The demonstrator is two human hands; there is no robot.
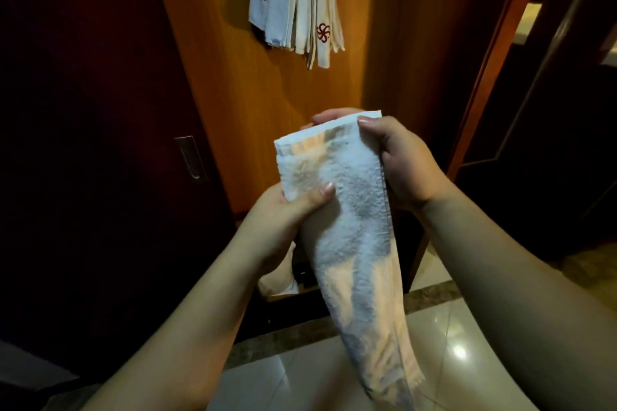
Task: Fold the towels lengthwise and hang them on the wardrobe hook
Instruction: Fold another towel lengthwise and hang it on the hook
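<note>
You hold the folded towel (350, 210) in both grips: left hand (283, 213) mid-edge, right hand (404, 163) at top. Folding looks finished (I think); next, lift it to the hanging towels (297, 7).

Room interior, seen from the floor before the wardrobe. Centre: an orange-brown wooden wardrobe panel (267, 83) with visible grain, warmly lit. Left: a dark, almost black sliding door (83, 110) bearing a recessed metal pull handle (190, 158). Right: a reddish wooden frame post (494, 53), and beyond it a dark panelled door (551, 143) with a lit opening (531, 22) near its upper edge. Below: glossy pale floor tiles (444, 337) bordered by a brown marbled strip (300, 330); a bright lamp reflection (459, 351) lies on the tiles.
</note>
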